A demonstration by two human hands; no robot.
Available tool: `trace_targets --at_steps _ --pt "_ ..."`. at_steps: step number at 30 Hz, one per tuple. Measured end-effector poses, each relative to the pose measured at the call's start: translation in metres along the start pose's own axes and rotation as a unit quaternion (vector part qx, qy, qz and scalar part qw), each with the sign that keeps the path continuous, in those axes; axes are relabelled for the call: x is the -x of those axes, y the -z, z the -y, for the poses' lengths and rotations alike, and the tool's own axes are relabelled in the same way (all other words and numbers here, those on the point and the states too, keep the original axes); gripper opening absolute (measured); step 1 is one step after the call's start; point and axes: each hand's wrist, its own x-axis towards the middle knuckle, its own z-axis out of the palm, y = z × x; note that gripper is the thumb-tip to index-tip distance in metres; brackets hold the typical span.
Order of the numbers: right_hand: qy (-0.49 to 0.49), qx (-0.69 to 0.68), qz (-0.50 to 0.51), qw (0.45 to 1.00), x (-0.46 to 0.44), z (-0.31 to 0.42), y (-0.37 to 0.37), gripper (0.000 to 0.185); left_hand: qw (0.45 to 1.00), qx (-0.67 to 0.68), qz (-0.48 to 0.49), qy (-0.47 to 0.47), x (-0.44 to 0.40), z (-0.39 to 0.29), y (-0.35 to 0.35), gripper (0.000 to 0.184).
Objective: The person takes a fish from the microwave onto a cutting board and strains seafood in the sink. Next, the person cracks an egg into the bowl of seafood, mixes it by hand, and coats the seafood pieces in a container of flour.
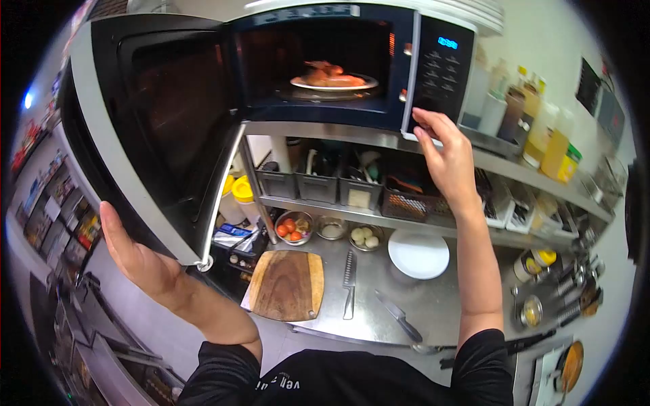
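A microwave (440,88) stands on the upper shelf with its door (172,122) swung wide to the left. Inside its lit cavity, a white plate of orange-brown food (334,82) rests on the turntable. My right hand (443,152) is raised at the lower edge of the control panel, fingers bent towards the thumb, with nothing visible between them. At the outer lower edge of the door is my left hand (139,260), its palm upright and fingers extended, holding nothing; whether it touches the door is unclear.
Below, the steel counter (365,318) holds a wooden board (286,285), two knives (349,284), a white plate (418,254) and bowls of tomatoes (293,227) and pale round items (365,237). Bottles (542,135) line the shelf at right. Grey bins (317,187) sit under the microwave.
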Motion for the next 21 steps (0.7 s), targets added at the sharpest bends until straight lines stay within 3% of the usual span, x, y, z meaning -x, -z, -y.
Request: trace_targets --at_steps 2,3,5,7,8,10,13,15,17,21 --pt "0.057 0.051 0.025 0.997 -0.036 0.000 -0.025 0.019 0.990 -0.127 0.043 -0.047 -0.022 -0.008 0.031 0.030" --pt "0.083 0.075 0.043 0.993 -0.053 0.001 -0.039 0.017 0.989 -0.129 0.036 -0.057 -0.030 -0.008 0.039 0.030" --pt "0.106 0.113 0.085 0.984 -0.090 -0.004 -0.076 0.015 0.958 -0.259 0.025 -0.122 -0.046 -0.004 0.054 0.029" --pt "0.058 0.156 0.183 0.969 -0.130 -0.024 -0.116 0.022 0.954 -0.267 0.020 -0.139 -0.063 -0.003 0.069 0.029" --pt "0.062 0.156 0.181 0.969 -0.147 -0.031 -0.132 0.022 0.960 -0.250 0.036 -0.116 -0.069 -0.004 0.076 0.030" --pt "-0.031 0.292 0.298 0.908 -0.175 -0.042 -0.158 0.029 0.968 -0.229 0.052 -0.094 -0.082 -0.004 0.086 0.031" --pt "-0.058 0.300 0.406 0.861 -0.194 -0.065 -0.179 0.037 0.970 -0.221 0.063 -0.085 -0.099 -0.003 0.098 0.033" --pt "-0.066 0.287 0.411 0.862 -0.197 -0.052 -0.176 0.040 0.970 -0.219 0.067 -0.085 -0.111 0.000 0.109 0.035" --pt "-0.140 0.210 0.433 0.865 -0.203 -0.043 -0.174 0.044 0.972 -0.210 0.078 -0.072 -0.123 0.001 0.119 0.036" --pt "-0.141 0.160 0.379 0.901 -0.211 -0.055 -0.189 0.040 0.982 -0.141 0.112 -0.058 -0.144 0.009 0.136 0.036"
